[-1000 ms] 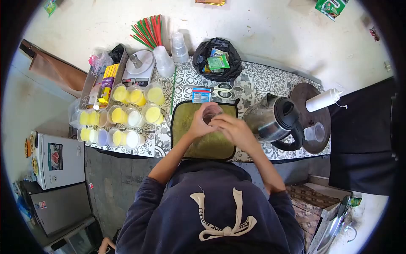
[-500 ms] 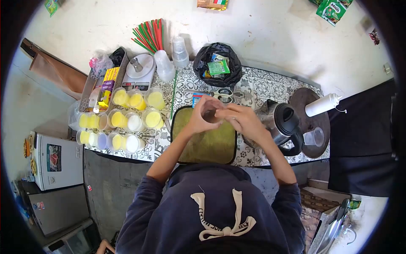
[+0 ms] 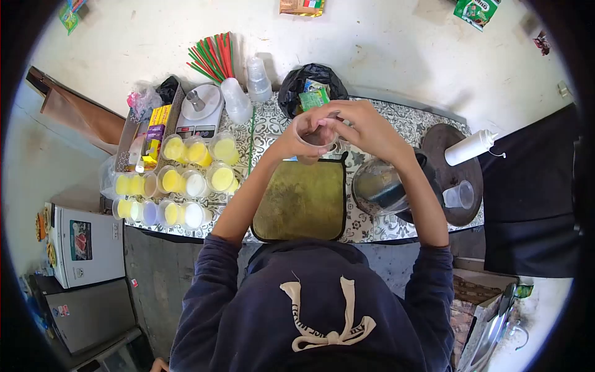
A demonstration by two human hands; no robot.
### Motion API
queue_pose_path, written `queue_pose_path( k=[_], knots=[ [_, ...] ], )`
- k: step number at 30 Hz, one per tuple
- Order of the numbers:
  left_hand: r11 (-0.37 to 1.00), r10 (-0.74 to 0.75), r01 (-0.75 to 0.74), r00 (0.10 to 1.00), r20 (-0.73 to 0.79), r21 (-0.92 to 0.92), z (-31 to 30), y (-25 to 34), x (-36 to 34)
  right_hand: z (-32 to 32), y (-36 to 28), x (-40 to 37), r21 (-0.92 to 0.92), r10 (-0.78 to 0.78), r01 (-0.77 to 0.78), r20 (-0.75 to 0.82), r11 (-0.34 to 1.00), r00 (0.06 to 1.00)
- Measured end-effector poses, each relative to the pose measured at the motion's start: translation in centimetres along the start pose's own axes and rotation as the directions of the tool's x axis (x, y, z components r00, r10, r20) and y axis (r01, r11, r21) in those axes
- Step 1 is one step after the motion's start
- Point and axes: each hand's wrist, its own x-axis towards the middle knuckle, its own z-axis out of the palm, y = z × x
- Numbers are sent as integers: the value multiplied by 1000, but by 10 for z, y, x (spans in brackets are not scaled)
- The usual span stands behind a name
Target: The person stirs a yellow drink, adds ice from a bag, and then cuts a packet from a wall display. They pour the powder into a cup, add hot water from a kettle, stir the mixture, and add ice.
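Note:
My left hand (image 3: pixel 288 141) is wrapped around a clear plastic cup (image 3: pixel 317 137), tilted so its mouth faces me. The inside of the cup looks brownish. Over its far rim my right hand (image 3: pixel 365 129) is bent, with thumb and fingers pinched together at the opening. A small dark, shiny bit shows between those fingers, too little to name. Below both hands lies a worn green mat (image 3: pixel 299 201) with a dark border. Just beyond them stands a black bag (image 3: pixel 289 93) holding torn sachets.
Several cups of yellow, white and purple powder (image 3: pixel 171 181) stand at left, by a basket (image 3: pixel 130 152) and scale (image 3: pixel 201 121). Stacked cups (image 3: pixel 258 80) and straws (image 3: pixel 214 57) are behind. At right are a kettle (image 3: pixel 427 170), clear-domed container (image 3: pixel 375 186), white squeeze bottle (image 3: pixel 468 149) and cup (image 3: pixel 458 195).
My right hand has risen and arched over the cup's far rim. The cup and my left hand have moved slightly away from me, baring more of the mat.

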Motion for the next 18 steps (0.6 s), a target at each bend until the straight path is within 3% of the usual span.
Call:
queue_pose_path(
  k=[2,4,5,8,9,11,13,15,17,18],
  knots=[
    [1000,4,-4,1000,-22,3,0,-1,3,-7,-5,4,-34,-23,24,16,999,1000],
    [999,18,-16,999,-41,51,7,8,9,-12,-9,8,94,144,-150,67,984,987],
    [999,18,-16,999,-42,52,8,8,9,-11,-4,8,94,142,-148,67,984,988],
    [985,-173,173,984,-29,-1,7,4,8,-9,6,6,89,175,-174,-4,981,985],
    [985,-171,171,985,-30,-1,6,2,8,-9,0,6,97,156,-151,-48,984,987],
    [991,2,6,998,-63,134,6,-2,11,-7,-7,3,102,135,-126,-91,987,987],
    [991,20,-9,996,-82,135,8,-1,11,-5,-11,-4,-128,15,-29,-111,991,994],
    [990,38,-24,994,-103,137,13,-2,8,5,-9,-12,-197,12,-36,-123,980,992],
    [986,78,-55,986,-150,156,21,-9,0,15,-15,-22,-110,186,-205,-166,972,968],
    [974,136,-102,977,-164,201,25,-15,-4,21,-15,-27,-89,187,-207,-194,974,963]
  ],
)
